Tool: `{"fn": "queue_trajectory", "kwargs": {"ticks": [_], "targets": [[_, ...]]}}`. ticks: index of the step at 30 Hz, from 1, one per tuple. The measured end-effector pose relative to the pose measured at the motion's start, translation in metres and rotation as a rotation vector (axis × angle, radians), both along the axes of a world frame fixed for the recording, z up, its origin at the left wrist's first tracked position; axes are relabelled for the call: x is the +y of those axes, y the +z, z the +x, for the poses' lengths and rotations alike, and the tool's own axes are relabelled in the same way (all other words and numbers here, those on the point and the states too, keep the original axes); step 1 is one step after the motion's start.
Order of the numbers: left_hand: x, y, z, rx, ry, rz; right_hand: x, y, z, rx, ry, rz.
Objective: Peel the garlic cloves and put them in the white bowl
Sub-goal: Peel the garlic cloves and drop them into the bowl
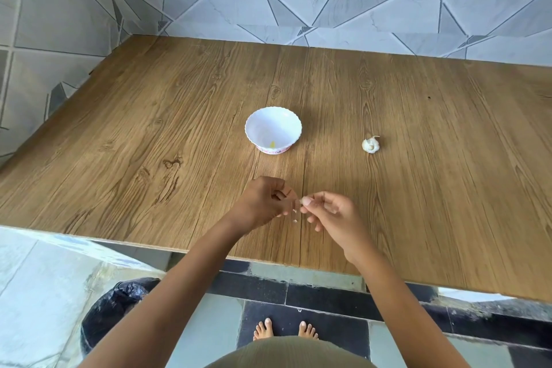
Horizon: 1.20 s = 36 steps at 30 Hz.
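Pinching tight, the right hand (334,215) has a grip on a small garlic clove (305,201) between thumb and forefinger, just above the worktop (149,128) near its front edge. The left hand (265,203) is curled right up against the clove, but blur hides whether its grip has hold of it. Farther back on the worktop stands the white bowl (260,128) with a yellowish bit (272,144) inside. The garlic bulb (370,145) lies well off to the bowl's right. A black-lined bin (119,302) sits on the floor below.
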<state>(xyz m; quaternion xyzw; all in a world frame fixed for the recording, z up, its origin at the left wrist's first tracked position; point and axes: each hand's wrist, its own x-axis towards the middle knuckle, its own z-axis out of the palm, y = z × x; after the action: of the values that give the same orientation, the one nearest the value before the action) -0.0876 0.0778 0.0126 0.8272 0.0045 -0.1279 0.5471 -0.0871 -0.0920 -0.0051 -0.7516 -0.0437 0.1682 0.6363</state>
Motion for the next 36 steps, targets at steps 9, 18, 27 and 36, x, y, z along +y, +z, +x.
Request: {"fn": "queue_trajectory", "kwargs": {"ticks": [9,18,27,36], "targets": [[0.002,-0.002,-0.002,-0.074,-0.092,-0.091,-0.003,0.007,0.004,0.322,-0.025,0.249],[-0.006,0.002,-0.004,0.29,0.126,-0.504,0.004,0.009,-0.003,0.113,-0.142,0.201],[-0.004,-0.008,-0.006,-0.179,0.034,0.304,0.001,0.008,-0.004,0.077,-0.172,0.2],[-0.007,0.001,-0.008,0.031,0.148,-0.131,0.004,0.004,-0.004,-0.036,-0.17,0.12]]}}
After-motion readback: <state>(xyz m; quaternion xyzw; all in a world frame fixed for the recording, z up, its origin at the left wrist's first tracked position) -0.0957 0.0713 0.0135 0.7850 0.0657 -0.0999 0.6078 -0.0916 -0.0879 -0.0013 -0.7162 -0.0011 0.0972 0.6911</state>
